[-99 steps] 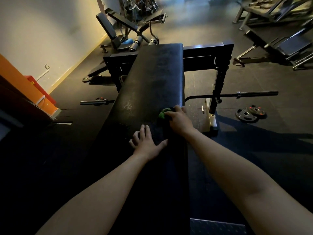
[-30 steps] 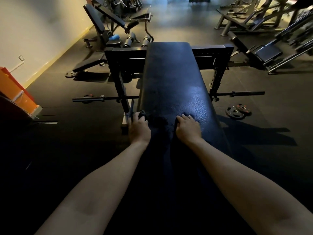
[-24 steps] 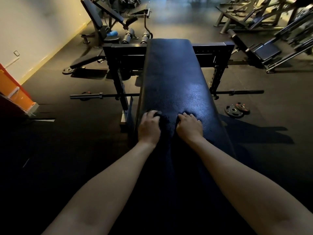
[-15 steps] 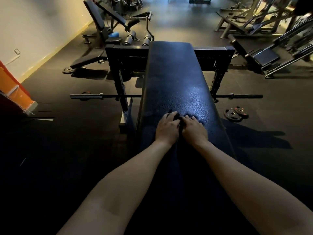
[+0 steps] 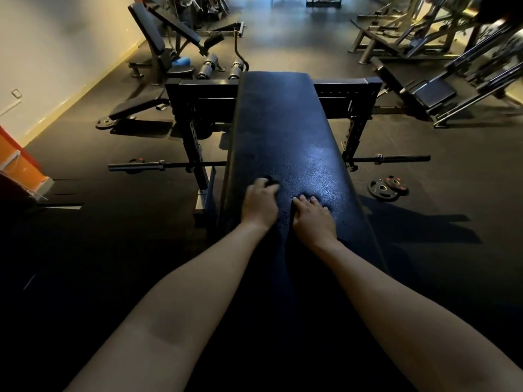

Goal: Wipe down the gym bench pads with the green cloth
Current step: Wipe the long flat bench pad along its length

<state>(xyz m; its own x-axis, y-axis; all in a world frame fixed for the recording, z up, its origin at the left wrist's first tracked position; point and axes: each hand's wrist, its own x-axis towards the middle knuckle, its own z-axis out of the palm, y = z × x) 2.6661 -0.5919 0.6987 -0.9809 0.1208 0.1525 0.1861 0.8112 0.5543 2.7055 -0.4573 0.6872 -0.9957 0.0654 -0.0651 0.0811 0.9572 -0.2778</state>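
Compared with half a second ago, your hands have split. They were touching at the middle of the bench pad [image 5: 283, 123]; now your left hand [image 5: 260, 203] has slid left and a bit further up the frame, and there is a gap of bare pad between them. Your right hand [image 5: 311, 215] has barely moved. In the oldest frame the cloth was under your right hand; now your left has it.

Left hand: fingers curled over, gripping the bunched cloth [image 5: 270, 179] and pressing it on the pad. A small wad sticks out past the fingers. It reads dark in this light, so the green cannot be confirmed here. The cloth sits just left of the frame centre, near the pad's left edge.

Right hand: flat, palm down, fingers [image 5: 302, 198] straight and close together, resting on the pad and holding nothing. It sits just right of the left hand and slightly lower in the frame.

The pad's long axis runs from bottom centre straight up to upper centre, with the far end at the black rack [image 5: 198, 108]. There is a sheen on the pad above the right hand.

A barbell [image 5: 135, 165] lies on the floor crosswise under the pad. Weight plates [image 5: 386, 189] lie on the floor at right of centre. An incline bench [image 5: 152, 43] stands at upper left.
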